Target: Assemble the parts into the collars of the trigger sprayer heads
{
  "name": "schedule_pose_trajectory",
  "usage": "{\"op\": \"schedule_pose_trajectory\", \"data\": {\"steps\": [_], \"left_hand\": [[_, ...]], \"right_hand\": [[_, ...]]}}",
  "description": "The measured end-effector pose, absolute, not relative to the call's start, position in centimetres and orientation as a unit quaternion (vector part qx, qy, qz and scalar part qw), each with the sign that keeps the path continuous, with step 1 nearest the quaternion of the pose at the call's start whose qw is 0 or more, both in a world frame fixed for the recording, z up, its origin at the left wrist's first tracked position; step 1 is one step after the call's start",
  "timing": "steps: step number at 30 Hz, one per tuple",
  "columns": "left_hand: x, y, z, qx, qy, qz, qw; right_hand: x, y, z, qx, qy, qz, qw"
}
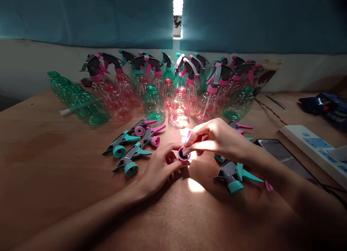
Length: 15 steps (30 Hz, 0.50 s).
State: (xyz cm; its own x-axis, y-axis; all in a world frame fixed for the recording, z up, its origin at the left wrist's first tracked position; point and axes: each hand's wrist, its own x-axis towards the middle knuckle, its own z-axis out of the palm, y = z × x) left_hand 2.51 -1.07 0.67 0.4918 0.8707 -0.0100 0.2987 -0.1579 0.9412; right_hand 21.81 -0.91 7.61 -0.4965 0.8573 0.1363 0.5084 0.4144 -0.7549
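Note:
My left hand is closed around a trigger spray head, its round pink collar turned open side toward me. The dark inside of the collar shows; most of the head is hidden by my fingers. My right hand is bent over it, fingers pinched, with the tips at the collar's opening. Whatever those fingertips hold is hidden. A pink trigger shows beside my right fingers. Left of my hands lie several loose spray heads, one with a teal collar. Another teal-collared spray head lies under my right forearm.
Behind my hands stand several clear bottles, among them a green bottle and a pink bottle; many farther back carry spray heads. On the right are a phone and a white power strip. A bright lamp hangs above.

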Motion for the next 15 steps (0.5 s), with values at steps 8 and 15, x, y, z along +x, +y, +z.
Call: {"op": "schedule_pose_trajectory", "data": {"steps": [8,15], "left_hand": [[2.51,-1.18,0.60,0.704,0.414,0.287,0.500],[2.51,-1.39,0.79,0.702,0.427,0.287,0.493]], "right_hand": [[21.86,-1.09,7.58,-0.388,-0.834,0.311,0.237],[21.61,-1.01,7.57,-0.400,-0.830,0.308,0.236]]}}
